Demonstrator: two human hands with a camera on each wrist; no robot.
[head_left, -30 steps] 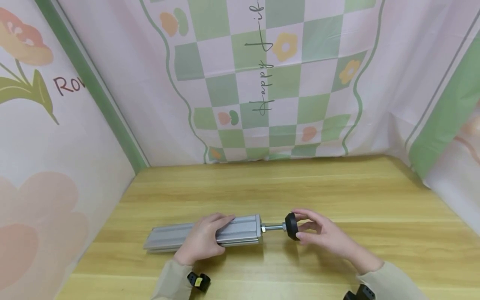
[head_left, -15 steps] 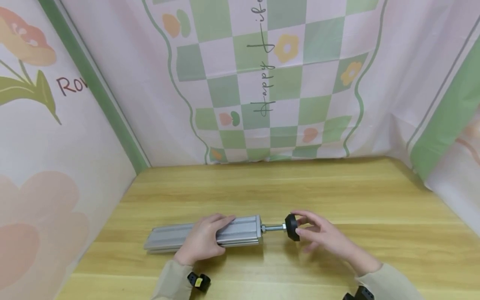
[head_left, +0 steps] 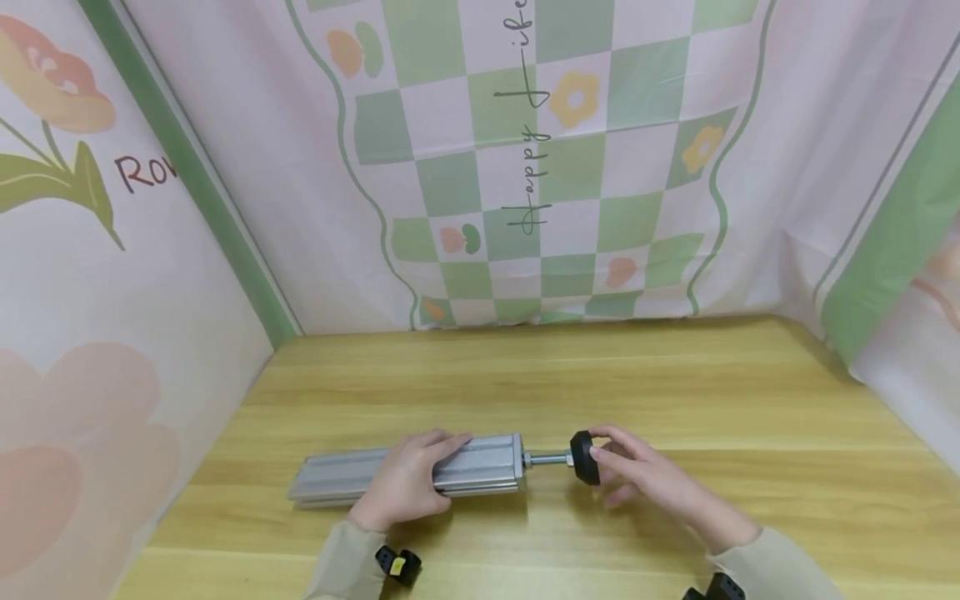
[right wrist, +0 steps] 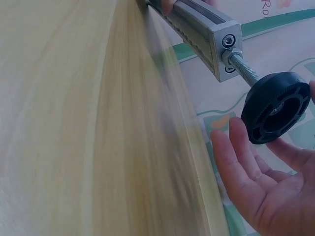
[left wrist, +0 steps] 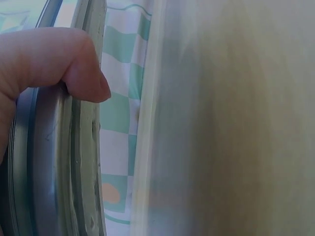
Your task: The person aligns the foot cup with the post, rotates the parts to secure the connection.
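A silver aluminium profile [head_left: 483, 460] lies lengthwise on the wooden table, and my left hand [head_left: 408, 477] grips it around the middle. In the left wrist view a bent finger [left wrist: 81, 59] hooks over the profile's edge. A threaded rod [head_left: 549, 458] with a nut [right wrist: 230, 56] sticks out of its right end face. At the rod's tip is a round black leveling foot [head_left: 583, 460]. My right hand [head_left: 651, 477] holds the foot by its rim with the fingertips. In the right wrist view the foot's hollow ribbed underside faces the camera, with spread fingers [right wrist: 238, 142] around it.
The wood-grain table [head_left: 540, 375] stretches behind and in front of the profile. A checked, flower-printed curtain [head_left: 570, 167] hangs along the back edge. More printed cloth [head_left: 90, 292] stands at the left side. Black wrist cameras [head_left: 399, 565] sit on both sleeves.
My right thumb has moved up across the foot's rim while the other fingers have shifted lower, and the foot stays in about the same place. The left hand and the profile look unmoved.
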